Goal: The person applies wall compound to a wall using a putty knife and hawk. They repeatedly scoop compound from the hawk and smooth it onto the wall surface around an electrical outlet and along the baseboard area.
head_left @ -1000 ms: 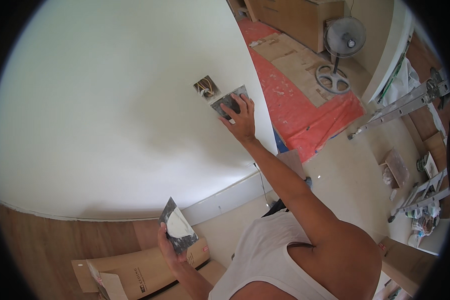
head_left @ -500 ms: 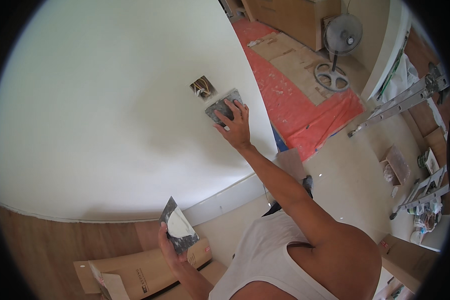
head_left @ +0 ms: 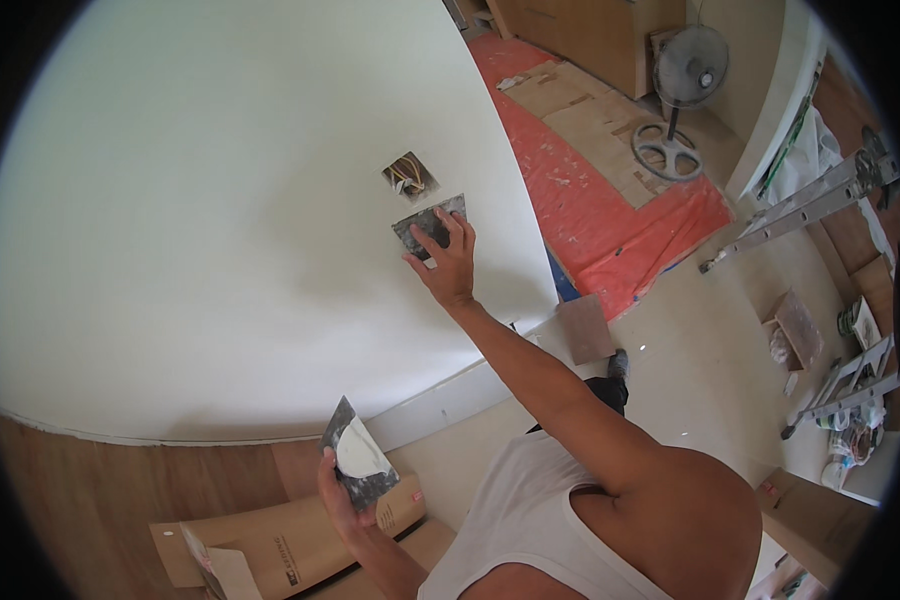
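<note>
My right hand (head_left: 445,258) grips a dark, putty-smeared scraper blade (head_left: 410,235) against the white wall (head_left: 200,180), below and slightly left of a square cut-out (head_left: 407,174) with loose wires in it. My fingers are spread over the back of the blade. Low in front of me, my left hand (head_left: 345,505) holds a second metal scraper (head_left: 332,425) with a pale mass of filler (head_left: 360,448) on it, over cardboard near the wall's base.
Folded cardboard (head_left: 250,550) lies below left by wood boards (head_left: 140,480). Right of the wall edge are red sheeting (head_left: 600,240), a standing fan (head_left: 690,65) and a wooden cabinet (head_left: 590,40). Aluminium ladders (head_left: 800,210), a small board box (head_left: 795,330) and assorted materials (head_left: 850,440) are at right.
My right hand and its scraper have moved left and slightly down across the wall, away from the cut-out's right side to below it. My left hand has barely moved.
</note>
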A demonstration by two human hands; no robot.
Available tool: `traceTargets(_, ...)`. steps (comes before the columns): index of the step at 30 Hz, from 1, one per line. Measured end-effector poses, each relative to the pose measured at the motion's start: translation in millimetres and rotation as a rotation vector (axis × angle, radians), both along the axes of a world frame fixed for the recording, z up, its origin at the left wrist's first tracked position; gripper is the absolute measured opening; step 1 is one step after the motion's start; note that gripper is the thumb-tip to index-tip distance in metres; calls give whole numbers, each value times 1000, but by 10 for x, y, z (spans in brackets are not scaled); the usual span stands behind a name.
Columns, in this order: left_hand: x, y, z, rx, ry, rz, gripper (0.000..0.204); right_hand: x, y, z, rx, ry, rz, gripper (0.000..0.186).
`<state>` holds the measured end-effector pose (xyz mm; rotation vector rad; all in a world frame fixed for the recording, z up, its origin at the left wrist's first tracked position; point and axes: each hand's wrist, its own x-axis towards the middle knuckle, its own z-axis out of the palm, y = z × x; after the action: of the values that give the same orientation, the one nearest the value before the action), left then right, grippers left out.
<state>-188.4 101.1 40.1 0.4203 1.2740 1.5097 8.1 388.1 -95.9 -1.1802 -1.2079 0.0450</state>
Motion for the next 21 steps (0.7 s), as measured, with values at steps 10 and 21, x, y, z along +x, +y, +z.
traceTargets(10, 65, 28, 67, 11, -10, 21, 35, 167, -178, 7, 18, -121, -32, 47)
traceTargets(21, 48, 30, 51, -5, 31, 26, 35, -37, 30, -68, 13, 7, -7, 47)
